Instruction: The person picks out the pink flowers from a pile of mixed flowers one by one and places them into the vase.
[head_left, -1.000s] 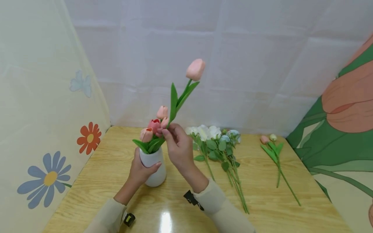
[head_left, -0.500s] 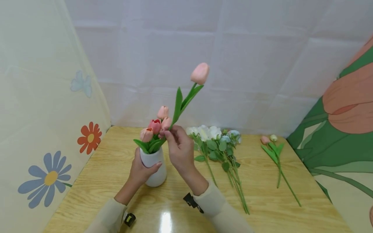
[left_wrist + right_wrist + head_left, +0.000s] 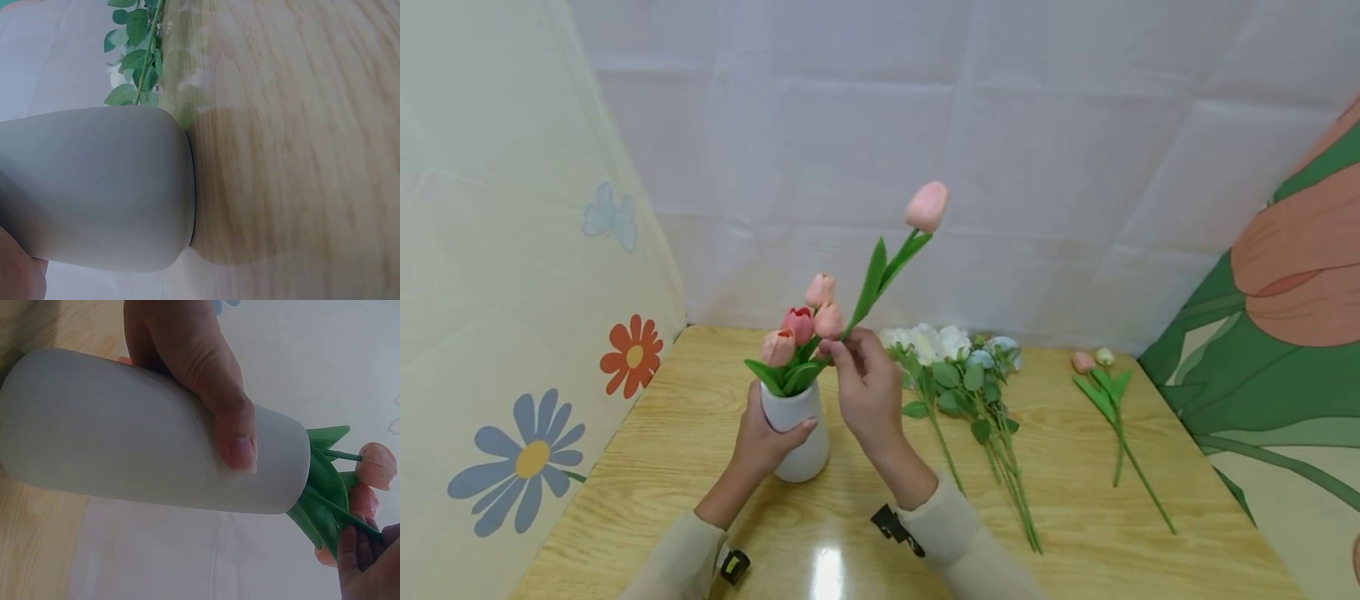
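Note:
A white vase [image 3: 805, 457] stands upright on the table, and my left hand [image 3: 760, 435] grips it from the left with the thumb [image 3: 239, 434] across its side. Several pink tulips [image 3: 798, 325] with green leaves rise out of its mouth. To the right of those blooms, my right hand [image 3: 872, 392] pinches the stem of another tulip, a long one with a pale pink head [image 3: 927, 207] that leans up and right. In the right wrist view a green stem [image 3: 350, 515] runs from the vase mouth to the right fingers. The left wrist view shows the vase base [image 3: 169, 194] on the wood.
White and pale blue flowers [image 3: 953, 343] with long leafy stems lie on the wooden table [image 3: 700, 367] right of the vase. Farther right lie two tulips [image 3: 1105, 392], one pink and one whitish. A pale cloth [image 3: 1037, 167] hangs behind, and printed flower panels flank both sides.
The long tulip's head has moved right and down, so it leans farther over. My right hand has shifted slightly right. The left hand and vase have stayed in place.

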`<action>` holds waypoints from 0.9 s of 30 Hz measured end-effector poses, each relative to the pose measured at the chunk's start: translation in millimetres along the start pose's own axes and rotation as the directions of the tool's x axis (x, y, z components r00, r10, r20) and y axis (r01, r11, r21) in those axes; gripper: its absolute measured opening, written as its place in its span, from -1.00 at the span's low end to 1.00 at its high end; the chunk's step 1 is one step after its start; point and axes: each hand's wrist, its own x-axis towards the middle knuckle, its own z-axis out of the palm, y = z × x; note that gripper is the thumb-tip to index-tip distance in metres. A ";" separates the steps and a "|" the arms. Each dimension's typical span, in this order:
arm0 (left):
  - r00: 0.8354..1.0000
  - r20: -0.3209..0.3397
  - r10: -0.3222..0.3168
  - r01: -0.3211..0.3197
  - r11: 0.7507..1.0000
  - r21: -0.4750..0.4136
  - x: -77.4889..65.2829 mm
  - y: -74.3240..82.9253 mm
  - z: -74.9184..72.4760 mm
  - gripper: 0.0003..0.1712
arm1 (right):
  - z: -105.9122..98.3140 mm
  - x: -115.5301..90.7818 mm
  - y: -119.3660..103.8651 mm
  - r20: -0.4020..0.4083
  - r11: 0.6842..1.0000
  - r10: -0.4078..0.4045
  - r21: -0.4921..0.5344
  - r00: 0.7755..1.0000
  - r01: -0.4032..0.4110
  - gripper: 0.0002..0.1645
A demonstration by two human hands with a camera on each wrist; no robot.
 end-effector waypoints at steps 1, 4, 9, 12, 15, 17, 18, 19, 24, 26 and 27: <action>1.000 0.000 0.002 -0.002 1.000 -0.001 -0.2 0.2 -0.1 0.04 | 0.4 -1.4 0.9 0.007 1.000 0.003 0.005 1.000 -0.003 -0.82; 1.000 -0.002 0.010 -0.010 1.000 -0.008 -0.5 -0.4 -0.3 0.03 | 2.4 -5.3 2.4 0.038 1.000 -0.002 -0.006 0.999 0.002 -0.84; 1.000 0.001 0.027 -0.027 1.000 -0.004 -0.7 -2.1 -0.5 0.03 | 5.6 -10.7 2.7 0.094 0.996 -0.011 -0.089 0.996 0.020 -0.89; 0.999 0.003 0.032 -0.032 0.999 0.002 -0.8 -2.9 -0.5 0.03 | 6.6 -13.8 3.2 0.114 0.991 0.009 -0.131 0.993 0.006 -0.89; 0.999 0.002 0.041 -0.041 0.999 0.000 -0.9 -3.4 -0.6 0.01 | 7.2 -17.5 4.9 0.129 0.985 0.016 -0.174 0.992 0.007 -0.90; 0.999 0.007 0.049 -0.049 0.999 -0.004 -1.3 -3.3 -0.9 -0.01 | 7.9 -20.3 6.7 0.153 0.979 -0.010 -0.199 0.988 0.041 -0.91; 0.998 0.010 0.054 -0.054 0.998 -0.009 -1.5 -3.1 -1.1 -0.02 | 8.4 -21.8 7.7 0.170 0.974 -0.036 -0.212 0.985 0.073 -0.92; 0.998 0.012 0.058 -0.058 0.998 -0.015 -1.8 -2.7 -1.4 -0.02 | 8.8 -23.3 8.5 0.187 0.968 -0.062 -0.228 0.980 0.105 -0.93; 0.998 0.014 0.062 -0.061 0.998 -0.017 -1.8 -2.4 -2.4 -0.04 | 12.5 -27.3 11.2 0.226 0.933 -0.158 -0.284 0.961 0.220 -0.94; 0.999 0.011 0.053 -0.053 0.998 -0.013 -1.5 -2.9 -2.2 -0.04 | 13.5 -27.8 11.5 0.211 0.927 -0.146 -0.311 0.967 0.208 -0.94; 0.999 0.013 0.051 -0.050 0.999 -0.017 -1.5 -2.7 -2.1 -0.04 | 13.8 -28.1 11.6 0.203 0.925 -0.136 -0.325 0.970 0.197 -0.94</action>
